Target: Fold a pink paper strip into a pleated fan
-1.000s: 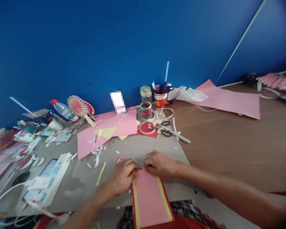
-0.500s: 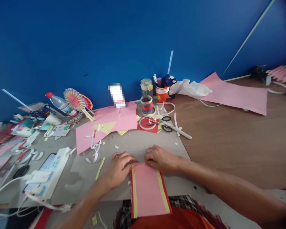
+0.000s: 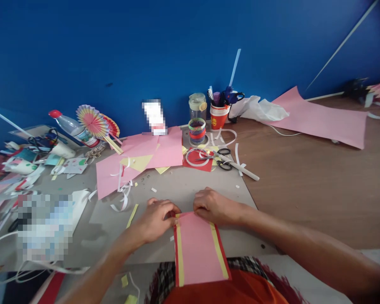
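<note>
A pink paper strip [image 3: 199, 249] with yellow and red borders along its long sides lies over the table's near edge, its near end reaching my lap. My left hand [image 3: 160, 217] pinches its far left corner between thumb and fingers. At the far right corner, my right hand [image 3: 210, 205] is closed with the fingertips on the paper's far edge. Both hands are a short gap apart. Some of the far edge is hidden under my right fingers.
Scissors [image 3: 224, 164] lie beyond my hands near a white stick [image 3: 245, 171] and a red paper piece [image 3: 198, 161]. Larger pink sheets [image 3: 171, 150] lie at the back. A red cup [image 3: 219, 117] holds tools beside jars [image 3: 197, 131]. Paper fans [image 3: 91, 122] and a bottle [image 3: 72, 128] stand left.
The camera view has shifted a little. Both hands stay at the paper's far corners, with hardly any visible movement.
</note>
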A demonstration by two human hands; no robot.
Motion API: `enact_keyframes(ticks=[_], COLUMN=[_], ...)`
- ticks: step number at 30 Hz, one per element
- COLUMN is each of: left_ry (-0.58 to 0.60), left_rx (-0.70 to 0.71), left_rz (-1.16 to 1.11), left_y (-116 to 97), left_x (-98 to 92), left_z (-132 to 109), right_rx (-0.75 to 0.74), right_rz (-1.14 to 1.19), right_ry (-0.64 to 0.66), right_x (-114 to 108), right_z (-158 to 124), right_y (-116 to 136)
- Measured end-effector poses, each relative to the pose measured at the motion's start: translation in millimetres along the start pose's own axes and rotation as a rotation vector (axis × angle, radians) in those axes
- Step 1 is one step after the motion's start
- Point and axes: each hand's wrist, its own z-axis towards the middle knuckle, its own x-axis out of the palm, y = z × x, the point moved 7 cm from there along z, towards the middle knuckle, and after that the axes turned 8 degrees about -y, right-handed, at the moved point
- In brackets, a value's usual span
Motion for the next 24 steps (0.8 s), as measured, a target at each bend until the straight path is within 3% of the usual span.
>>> enact_keyframes(ticks=[6, 14, 24], left_ry=[-0.144, -0.095, -0.160], left_rx=[0.145, 0.131, 0.132], left_rz=[0.109, 0.089, 0.048], left_y=[-9, -7, 1], left_x=[8.0, 14.3, 12.5], left_z=[7, 14, 4], right_rx=[0.014, -0.001, -0.057], right_rz=[-0.031, -0.179, -0.253], right_ry=[-0.007, -0.007, -0.047], right_x=[1, 6, 6], right_z=[0, 0, -3], right_y=[0, -1, -1])
